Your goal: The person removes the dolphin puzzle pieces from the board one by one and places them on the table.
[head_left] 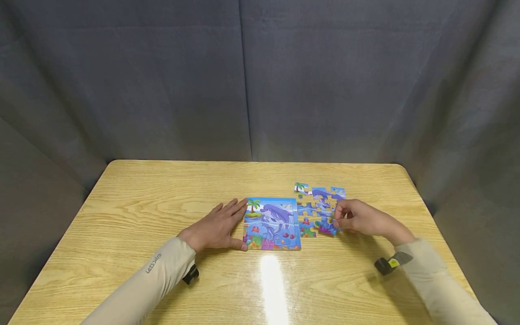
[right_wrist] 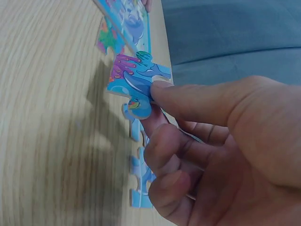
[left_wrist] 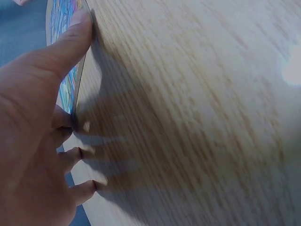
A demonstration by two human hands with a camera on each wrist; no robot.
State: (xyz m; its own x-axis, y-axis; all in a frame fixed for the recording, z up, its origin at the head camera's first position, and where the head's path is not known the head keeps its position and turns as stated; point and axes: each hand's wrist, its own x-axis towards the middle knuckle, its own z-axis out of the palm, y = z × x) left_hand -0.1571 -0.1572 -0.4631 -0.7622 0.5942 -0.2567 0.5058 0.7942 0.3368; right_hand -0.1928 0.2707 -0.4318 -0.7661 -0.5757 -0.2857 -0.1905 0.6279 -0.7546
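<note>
A square dolphin puzzle board (head_left: 268, 216) lies on the wooden table, with a palm tree and coral in its picture. Along its left edge rests my left hand (head_left: 219, 228), fingers spread; in the left wrist view the thumb (left_wrist: 70, 44) touches the board's near edge. Between thumb and fingers, my right hand (head_left: 363, 219) pinches a puzzle piece (right_wrist: 134, 80) with a blue dolphin part and purple coral, raised over the table. Under and beside that hand, several loose pieces (head_left: 307, 209) lie in rough rows right of the board.
The light wooden table (head_left: 162, 189) has rounded far corners. Grey curtains (head_left: 170, 90) hang behind it and along both sides. A bright light reflection (head_left: 273, 284) falls on the table in front of the board. Each wrist wears a small black camera (head_left: 383, 266).
</note>
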